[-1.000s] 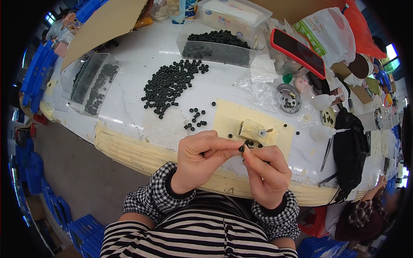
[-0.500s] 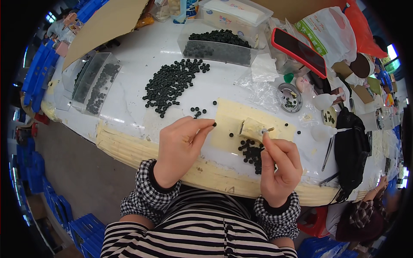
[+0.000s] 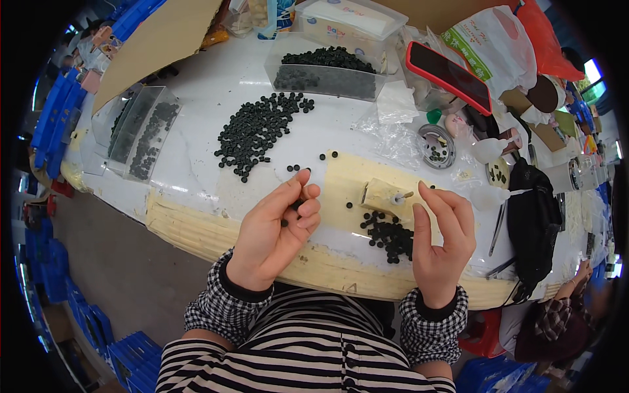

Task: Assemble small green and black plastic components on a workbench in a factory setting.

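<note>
My left hand [image 3: 275, 232] is turned partly palm up, its fingers curled around a few small black round pieces. One dark piece shows by the index fingertip; others show between the fingers and at the palm. My right hand [image 3: 445, 239] is open, thumb and index finger apart with nothing visible between them. Just left of its fingertips stands a cream-coloured block [image 3: 382, 196] with a short pin sticking up, on a pale yellow sheet [image 3: 341, 173]. A small pile of the black pieces [image 3: 390, 236] lies in front of the block, beside my right thumb.
A large heap of black pieces [image 3: 252, 134] lies on the white table, before a clear bin of them [image 3: 327, 82]. Another clear bin [image 3: 147, 131] stands at left. Rightward are a phone in a red case [image 3: 449, 75], a round metal dish [image 3: 437, 146] and a black pouch [image 3: 534, 216].
My left hand has rolled from a fingertip pinch to a curled, palm-up hold. My right hand has moved off the block's pin, its thumb and index finger spreading. A black piece now shows at the sheet's far edge.
</note>
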### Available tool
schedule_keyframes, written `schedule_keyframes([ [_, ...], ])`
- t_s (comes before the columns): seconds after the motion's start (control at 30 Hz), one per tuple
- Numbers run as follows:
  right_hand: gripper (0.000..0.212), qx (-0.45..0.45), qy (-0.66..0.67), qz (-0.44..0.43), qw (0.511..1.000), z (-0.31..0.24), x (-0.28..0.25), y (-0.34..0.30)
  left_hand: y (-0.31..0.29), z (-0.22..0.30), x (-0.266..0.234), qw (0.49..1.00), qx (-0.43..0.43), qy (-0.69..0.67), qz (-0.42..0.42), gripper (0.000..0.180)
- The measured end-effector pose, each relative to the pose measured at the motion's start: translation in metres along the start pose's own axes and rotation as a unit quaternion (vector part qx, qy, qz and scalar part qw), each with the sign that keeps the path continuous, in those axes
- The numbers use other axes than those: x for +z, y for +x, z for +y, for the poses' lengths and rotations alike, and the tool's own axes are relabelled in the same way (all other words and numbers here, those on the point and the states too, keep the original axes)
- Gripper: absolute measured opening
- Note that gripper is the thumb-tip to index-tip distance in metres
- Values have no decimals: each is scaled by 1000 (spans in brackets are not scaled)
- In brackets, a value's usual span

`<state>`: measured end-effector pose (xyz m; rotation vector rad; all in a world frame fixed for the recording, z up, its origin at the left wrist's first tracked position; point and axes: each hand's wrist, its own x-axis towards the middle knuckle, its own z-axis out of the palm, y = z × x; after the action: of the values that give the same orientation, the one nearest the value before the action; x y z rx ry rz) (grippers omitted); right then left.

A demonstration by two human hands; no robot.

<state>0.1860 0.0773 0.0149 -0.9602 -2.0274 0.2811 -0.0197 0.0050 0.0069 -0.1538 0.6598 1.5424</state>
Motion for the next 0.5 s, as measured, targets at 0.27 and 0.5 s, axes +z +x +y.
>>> schedule_keyframes([
  [0.27,18,18,2,-52,998,4,6,7,-1,-16,-12,985,-99,31,-141,30],
  [0.5,14,14,32,54,998,-7,-8,6,-7,-22,4,986,-100,82,-101,30],
])
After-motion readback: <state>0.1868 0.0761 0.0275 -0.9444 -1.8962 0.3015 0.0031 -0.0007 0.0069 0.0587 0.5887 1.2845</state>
